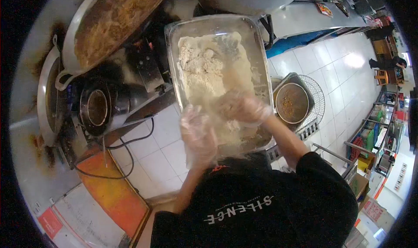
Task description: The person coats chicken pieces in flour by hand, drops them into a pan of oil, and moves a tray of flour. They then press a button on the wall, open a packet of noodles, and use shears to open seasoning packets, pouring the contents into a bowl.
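Note:
A rectangular metal tray (171, 52) lies below me, holding pale flour-like powder (204, 80) heaped unevenly, with a clumpier mound towards the far left. My left hand (198, 132), in a clear plastic glove, is at the tray's near left side; its fingers are smeared by motion and the glove's folds. Over the powder, right of the middle, is my right hand (246, 108), also gloved. Its fingers are blurred among the dusty powder, so whether they hold anything is hidden.
A large wok of brown oil (117, 26) stands at upper left, above a smaller dark pot (98, 107). Right of the tray, a pot with brown crumbs (291, 103) sits by a wire strainer (317, 95). A black cable (126, 150) loops at lower left. Shelving (370, 134) lines the right.

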### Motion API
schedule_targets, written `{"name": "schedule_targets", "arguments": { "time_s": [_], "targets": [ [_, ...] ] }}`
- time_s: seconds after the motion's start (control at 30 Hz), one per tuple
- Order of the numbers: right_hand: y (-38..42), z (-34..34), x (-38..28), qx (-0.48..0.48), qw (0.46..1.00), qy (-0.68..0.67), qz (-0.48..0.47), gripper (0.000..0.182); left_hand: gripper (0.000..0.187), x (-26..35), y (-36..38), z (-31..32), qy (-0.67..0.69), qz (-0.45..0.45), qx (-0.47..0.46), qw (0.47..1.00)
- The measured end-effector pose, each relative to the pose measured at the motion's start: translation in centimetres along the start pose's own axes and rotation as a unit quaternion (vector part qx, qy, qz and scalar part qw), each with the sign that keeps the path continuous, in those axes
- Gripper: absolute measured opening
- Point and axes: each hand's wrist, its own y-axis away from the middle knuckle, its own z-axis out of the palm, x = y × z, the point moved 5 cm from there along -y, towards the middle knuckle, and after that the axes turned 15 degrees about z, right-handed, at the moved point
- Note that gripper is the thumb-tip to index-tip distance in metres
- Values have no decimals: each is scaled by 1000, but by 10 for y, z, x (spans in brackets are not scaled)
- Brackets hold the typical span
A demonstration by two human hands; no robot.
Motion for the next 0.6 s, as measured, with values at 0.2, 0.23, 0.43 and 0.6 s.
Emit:
{"name": "schedule_targets", "arguments": {
  "time_s": [0.2, 0.23, 0.43, 0.6],
  "targets": [
    [-7, -65, 55, -74, 923, 14, 376, 37, 53, -16, 4, 4, -195, -106, -242, 945],
    [-8, -77, 57, -67, 874, 168, 451, 39, 55, -21, 8, 9, -240, -81, -280, 926],
    [-33, -101, 28, 57, 949, 170, 258, 33, 46, -65, 17, 33, -254, -6, -234, 939],
    [-89, -169, -76, 116, 971, -181, 105, 26, 42, -178, 50, 67, -187, -45, -201, 961]
  ]
}}
